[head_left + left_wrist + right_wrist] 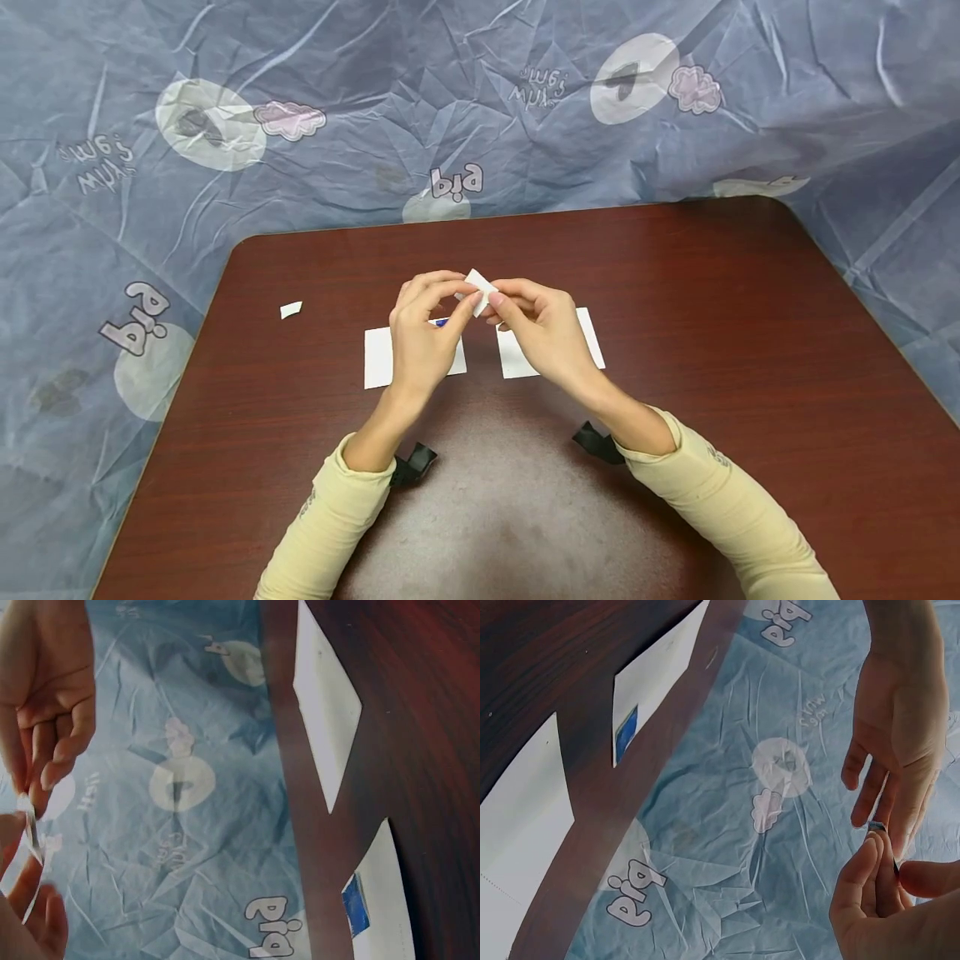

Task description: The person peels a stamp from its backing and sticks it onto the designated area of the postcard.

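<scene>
A small white piece of paper (480,292) is up above the table between both hands. My left hand (425,337) pinches its left side between thumb and fingers. On the right side, my right hand (551,333) pinches it with thumb and forefinger. Seen from the right wrist, a bit of blue shows at the small piece's edge (876,824); the rest is hidden by fingers. Below the left hand lies a white paper rectangle (378,360) with a blue patch (355,906) at its edge. A second white paper rectangle (519,360) lies under the right hand, partly covered by it.
A small white paper scrap (291,310) lies at the left of the dark red-brown table (712,333). Behind the far edge hangs a wrinkled blue printed sheet (390,100). Black straps (597,442) stick out by the wrists.
</scene>
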{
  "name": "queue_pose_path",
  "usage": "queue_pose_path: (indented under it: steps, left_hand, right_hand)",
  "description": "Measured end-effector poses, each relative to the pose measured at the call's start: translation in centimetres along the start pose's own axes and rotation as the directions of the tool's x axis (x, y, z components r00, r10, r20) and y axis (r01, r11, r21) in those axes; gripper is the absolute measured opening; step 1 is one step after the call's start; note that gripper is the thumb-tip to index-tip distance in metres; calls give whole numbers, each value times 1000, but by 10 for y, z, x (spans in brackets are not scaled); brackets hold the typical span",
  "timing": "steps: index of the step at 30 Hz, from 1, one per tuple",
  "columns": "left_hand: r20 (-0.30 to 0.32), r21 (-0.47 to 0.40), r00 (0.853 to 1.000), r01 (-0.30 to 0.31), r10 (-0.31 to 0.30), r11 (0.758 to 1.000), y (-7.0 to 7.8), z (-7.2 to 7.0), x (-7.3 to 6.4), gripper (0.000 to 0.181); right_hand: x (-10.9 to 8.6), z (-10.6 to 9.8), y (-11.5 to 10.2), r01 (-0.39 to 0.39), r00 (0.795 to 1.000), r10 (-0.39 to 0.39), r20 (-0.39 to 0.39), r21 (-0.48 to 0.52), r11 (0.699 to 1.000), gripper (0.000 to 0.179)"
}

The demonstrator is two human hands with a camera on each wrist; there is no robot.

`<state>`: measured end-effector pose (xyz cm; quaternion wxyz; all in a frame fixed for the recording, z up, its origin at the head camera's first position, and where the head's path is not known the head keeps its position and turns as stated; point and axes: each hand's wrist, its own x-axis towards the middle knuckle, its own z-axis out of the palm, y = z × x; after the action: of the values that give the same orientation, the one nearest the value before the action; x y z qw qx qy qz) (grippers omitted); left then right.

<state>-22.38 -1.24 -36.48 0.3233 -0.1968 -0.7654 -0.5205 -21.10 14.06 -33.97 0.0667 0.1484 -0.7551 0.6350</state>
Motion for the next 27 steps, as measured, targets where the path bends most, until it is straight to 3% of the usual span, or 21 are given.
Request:
queue_pose_path:
  steps: [7,14,18,22,27]
  left_hand:
    - [-97,185,994,-39,58,982,2,5,-5,9]
    - [-133,266,984,-82,121,961,3,10,-7,12]
    - [-163,301,978,-77,131,951,3,12,-8,11]
    - [-151,326,982,-58,113,944,3,12,-7,12]
    - [-73,362,994,-48,79,931,4,8,-6,15]
  right_hand:
    - [-1,3,3,42,999,-42,-24,-26,999,17]
    - [-1,4,5,67,996,-73,-54,-109,992,16]
    - [-1,4,5,92,993,-102,-64,-153,984,17]
    - [-2,4,7,149,983,-168,-71,-217,965,17]
    - [-2,4,12,249,958,-281,-54,-322,913,16]
